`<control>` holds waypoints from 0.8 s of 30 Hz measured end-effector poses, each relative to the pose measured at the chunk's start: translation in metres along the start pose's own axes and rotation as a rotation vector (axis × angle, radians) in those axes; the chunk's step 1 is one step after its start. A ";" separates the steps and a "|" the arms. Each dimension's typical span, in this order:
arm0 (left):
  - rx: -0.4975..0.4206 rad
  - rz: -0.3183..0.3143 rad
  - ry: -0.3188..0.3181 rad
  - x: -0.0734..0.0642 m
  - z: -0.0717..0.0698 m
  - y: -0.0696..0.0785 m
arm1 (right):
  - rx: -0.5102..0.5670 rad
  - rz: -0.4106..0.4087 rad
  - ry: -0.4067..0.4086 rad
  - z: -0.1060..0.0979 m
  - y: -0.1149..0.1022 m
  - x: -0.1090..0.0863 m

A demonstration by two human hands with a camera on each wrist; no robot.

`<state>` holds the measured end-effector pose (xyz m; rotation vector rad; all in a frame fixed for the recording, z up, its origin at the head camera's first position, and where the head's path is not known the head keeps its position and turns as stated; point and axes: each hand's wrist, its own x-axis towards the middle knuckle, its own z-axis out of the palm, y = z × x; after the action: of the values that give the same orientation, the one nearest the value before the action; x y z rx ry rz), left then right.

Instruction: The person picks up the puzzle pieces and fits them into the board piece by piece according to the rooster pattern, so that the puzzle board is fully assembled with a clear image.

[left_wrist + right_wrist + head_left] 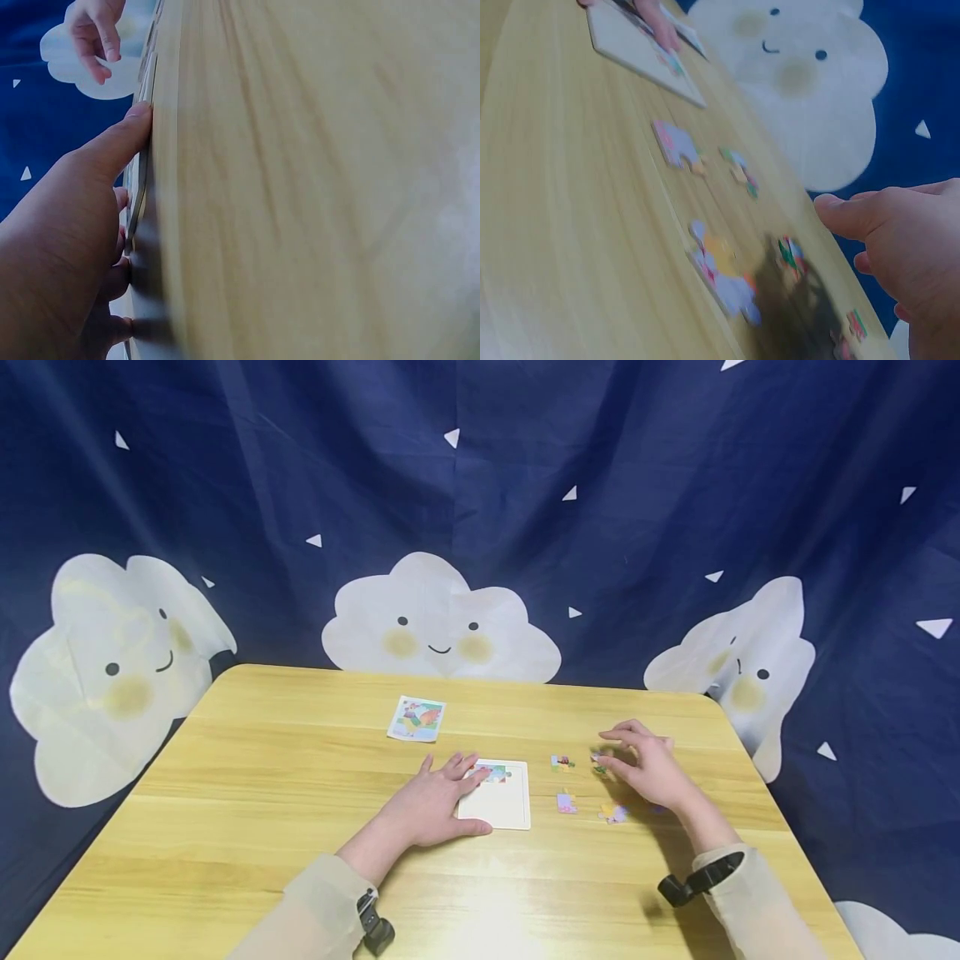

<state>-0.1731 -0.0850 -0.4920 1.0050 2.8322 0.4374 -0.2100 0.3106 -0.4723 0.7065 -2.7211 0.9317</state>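
My left hand (pixel 427 807) rests on the left side of a white puzzle board (pixel 498 812), its fingers spread and its thumb on the near edge. Joined colourful puzzle pieces (pixel 497 773) lie along the board's top, partly under those fingers. My right hand (pixel 651 771) is held above the table on the right, with nothing visible between its loosely bent fingers. Beneath it lies a green and red puzzle piece (pixel 790 257). Around it are a yellow and lavender piece (pixel 724 274), a lavender and pink piece (pixel 675 144) and a smaller multicoloured piece (pixel 739 171).
A printed picture card (pixel 417 719) lies behind the board on the wooden table (pixel 262 793). More pieces, including a red and green one (pixel 856 325), lie under the right hand. A dark blue curtain (pixel 510 527) with clouds hangs behind the table.
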 end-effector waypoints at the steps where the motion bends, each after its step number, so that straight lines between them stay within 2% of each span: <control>1: 0.000 0.000 0.000 0.000 0.000 0.000 | -0.002 0.005 0.006 -0.001 0.003 -0.001; 14: 0.008 -0.007 0.002 0.000 0.002 -0.001 | -0.047 0.106 0.067 -0.010 0.039 -0.007; 24: 0.007 -0.003 -0.003 0.001 0.003 -0.003 | -0.088 0.208 0.033 -0.016 0.055 -0.007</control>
<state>-0.1747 -0.0857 -0.4956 1.0020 2.8340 0.4259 -0.2305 0.3612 -0.4908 0.3939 -2.8263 0.8497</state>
